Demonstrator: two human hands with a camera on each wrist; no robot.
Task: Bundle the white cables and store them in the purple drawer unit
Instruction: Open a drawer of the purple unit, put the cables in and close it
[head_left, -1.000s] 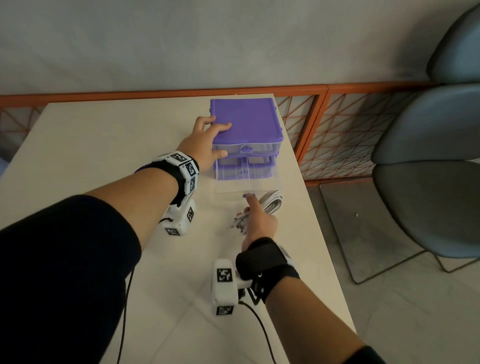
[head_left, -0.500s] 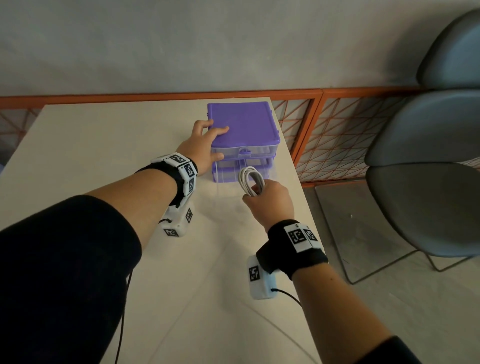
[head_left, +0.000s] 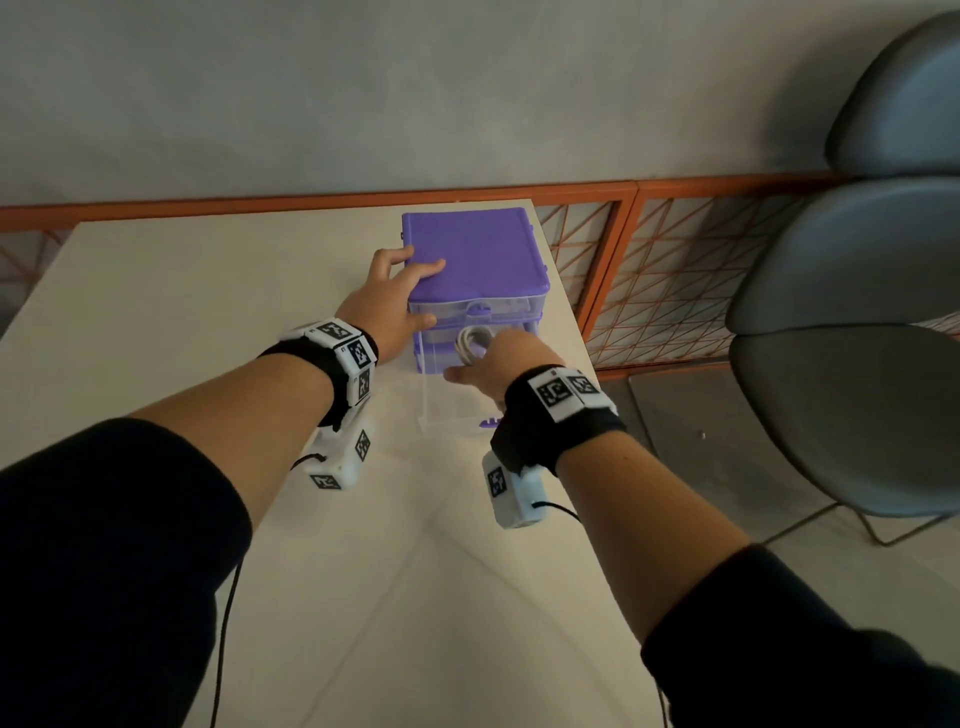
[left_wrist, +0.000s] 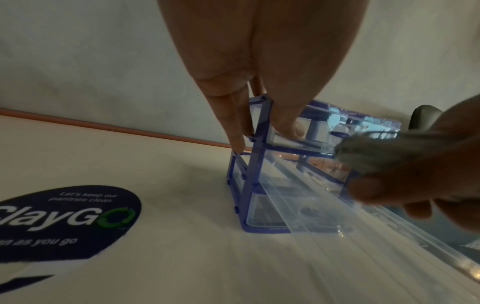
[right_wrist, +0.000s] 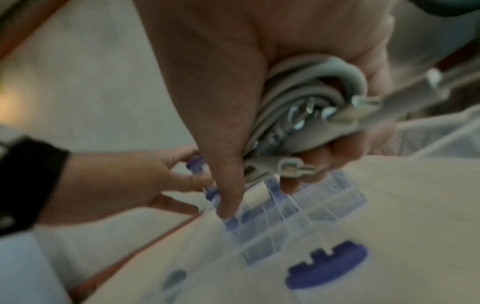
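Observation:
The purple drawer unit (head_left: 475, 270) stands near the table's far right edge. Its lower clear drawer (head_left: 447, 410) is pulled out toward me, its purple handle (head_left: 488, 422) at the front. My left hand (head_left: 410, 291) grips the unit's near left top corner, with fingers on the lid and side and the thumb on the top drawer's front (left_wrist: 285, 127). My right hand (head_left: 483, 358) holds the coiled white cable bundle (head_left: 470, 345) just above the open drawer, against the unit's front. In the right wrist view the fingers wrap round the bundle (right_wrist: 306, 107) and its metal plugs stick out.
The beige table (head_left: 208, 312) bears a dark round ClayGo sticker (left_wrist: 64, 220) left of the unit. An orange mesh railing (head_left: 623, 270) runs behind and to the right of the table. Two grey chairs (head_left: 857, 338) stand on the floor at the right.
My right hand picked the cable bundle off the table, carried it up to the unit's front and now has it low over the open drawer. The left hand kept its hold.

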